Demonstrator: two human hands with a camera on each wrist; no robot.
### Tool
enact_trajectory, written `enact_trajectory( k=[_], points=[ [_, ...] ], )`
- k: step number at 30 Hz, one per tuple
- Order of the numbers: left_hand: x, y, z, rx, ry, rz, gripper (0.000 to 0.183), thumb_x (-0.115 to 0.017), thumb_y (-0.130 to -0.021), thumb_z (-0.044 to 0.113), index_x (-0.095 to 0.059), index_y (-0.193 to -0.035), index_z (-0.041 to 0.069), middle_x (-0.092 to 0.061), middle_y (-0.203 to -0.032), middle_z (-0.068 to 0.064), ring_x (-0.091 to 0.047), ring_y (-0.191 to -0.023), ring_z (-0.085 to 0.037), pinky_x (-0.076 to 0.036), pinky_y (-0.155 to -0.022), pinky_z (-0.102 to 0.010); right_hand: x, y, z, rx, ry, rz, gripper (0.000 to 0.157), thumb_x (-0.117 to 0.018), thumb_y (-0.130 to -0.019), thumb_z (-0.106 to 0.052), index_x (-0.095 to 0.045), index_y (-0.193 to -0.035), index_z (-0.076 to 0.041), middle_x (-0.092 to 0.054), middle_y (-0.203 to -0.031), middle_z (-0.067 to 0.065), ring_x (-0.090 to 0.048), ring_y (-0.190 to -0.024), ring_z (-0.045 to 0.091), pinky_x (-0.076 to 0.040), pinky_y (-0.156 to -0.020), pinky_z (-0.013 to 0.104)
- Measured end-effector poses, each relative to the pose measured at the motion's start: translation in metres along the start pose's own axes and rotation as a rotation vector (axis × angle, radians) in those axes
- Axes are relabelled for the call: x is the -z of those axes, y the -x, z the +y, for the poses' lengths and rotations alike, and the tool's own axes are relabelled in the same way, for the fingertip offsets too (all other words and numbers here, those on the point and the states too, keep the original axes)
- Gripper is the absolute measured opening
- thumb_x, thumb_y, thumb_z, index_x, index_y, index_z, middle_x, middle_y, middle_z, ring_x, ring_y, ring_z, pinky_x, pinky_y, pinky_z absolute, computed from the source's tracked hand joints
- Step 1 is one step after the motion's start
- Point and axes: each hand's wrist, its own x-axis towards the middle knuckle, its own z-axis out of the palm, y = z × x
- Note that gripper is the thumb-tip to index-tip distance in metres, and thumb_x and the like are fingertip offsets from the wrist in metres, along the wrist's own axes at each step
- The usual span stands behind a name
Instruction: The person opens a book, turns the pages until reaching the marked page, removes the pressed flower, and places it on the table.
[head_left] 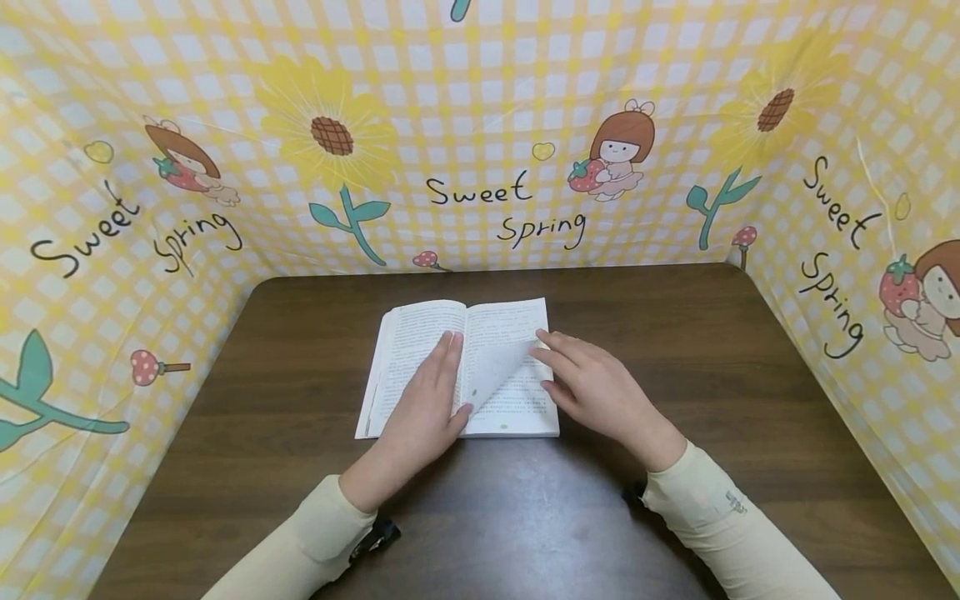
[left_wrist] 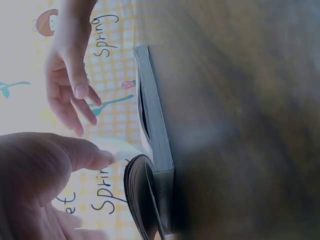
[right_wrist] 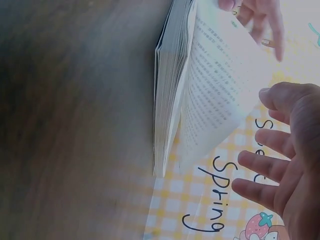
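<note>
An open book (head_left: 510, 400) lies on the table, its text pages facing up. One thin page (head_left: 498, 371) stands lifted and curves over the right half of the book. My left hand (head_left: 427, 400) is over the left page with fingers straight, its thumb right at the lifted page's lower corner. At the book's right edge my right hand (head_left: 600, 379) is held with fingers extended and spread, fingertips close to the lifted page. In the right wrist view the printed side of that page (right_wrist: 215, 80) rises beside the right hand's thumb.
A dark wooden table (head_left: 300, 350) carries the book. Yellow checked cloth (head_left: 480, 100) with flowers and "Sweet Spring" lettering rises at the back and both sides. Black straps (head_left: 375, 537) show at the sleeve cuffs.
</note>
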Motion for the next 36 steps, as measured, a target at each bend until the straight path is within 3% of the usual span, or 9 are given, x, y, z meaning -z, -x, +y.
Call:
enact_trajectory(
  k=[4,9,14,24,36],
  points=[
    [0.0009,0.0019,0.0005,-0.019,-0.098,0.040,0.119,-0.083,-0.084,0.020,0.003,-0.166,0.016,0.005,-0.172,-0.016,-0.009,-0.157,-0.041,-0.025,-0.117,-0.068,-0.0009,0.0005,-0.0013,-0.017,0.005,-0.041,0.055,-0.076,-0.092,-0.024,-0.058,-0.143,-0.011,-0.053,-0.154,0.011,-0.055,-0.136,0.032,-0.044,-0.112,0.049],
    [0.0019,0.0025,0.0007,-0.045,-0.191,0.040,0.107,-0.082,-0.084,0.018,-0.013,-0.166,0.019,0.013,-0.172,-0.012,0.006,-0.158,-0.039,-0.011,-0.118,-0.074,-0.0014,0.0019,-0.0028,-0.057,0.010,-0.113,0.061,-0.075,-0.093,-0.028,-0.053,-0.148,-0.012,-0.047,-0.158,0.012,-0.050,-0.141,0.034,-0.041,-0.114,0.053],
    [0.0016,0.0032,0.0005,-0.078,-0.219,0.017,0.089,-0.072,-0.087,0.010,-0.028,-0.164,0.021,0.000,-0.174,-0.011,0.002,-0.159,-0.035,-0.005,-0.119,-0.073,-0.0012,0.0029,-0.0039,-0.085,-0.020,-0.195,0.067,-0.074,-0.094,-0.032,-0.048,-0.153,-0.013,-0.039,-0.163,0.014,-0.043,-0.146,0.035,-0.035,-0.118,0.056],
    [0.0002,0.0064,-0.0006,-0.103,-0.208,-0.064,0.078,-0.067,-0.090,0.004,-0.037,-0.160,0.020,-0.014,-0.173,-0.005,-0.007,-0.160,-0.032,-0.001,-0.121,-0.070,-0.0026,0.0040,-0.0049,-0.087,-0.009,-0.271,0.072,-0.073,-0.095,-0.040,-0.043,-0.156,-0.015,-0.030,-0.167,0.013,-0.033,-0.152,0.037,-0.027,-0.122,0.056],
    [0.0032,0.0072,-0.0070,-0.072,-0.158,-0.170,0.063,-0.061,-0.093,0.008,-0.049,-0.154,0.020,-0.028,-0.169,-0.005,-0.017,-0.158,-0.031,-0.011,-0.119,-0.072,-0.0064,0.0071,-0.0051,-0.075,-0.014,-0.359,0.076,-0.076,-0.093,-0.043,-0.044,-0.156,-0.016,-0.030,-0.167,0.016,-0.030,-0.152,0.042,-0.025,-0.121,0.062]
  ],
)
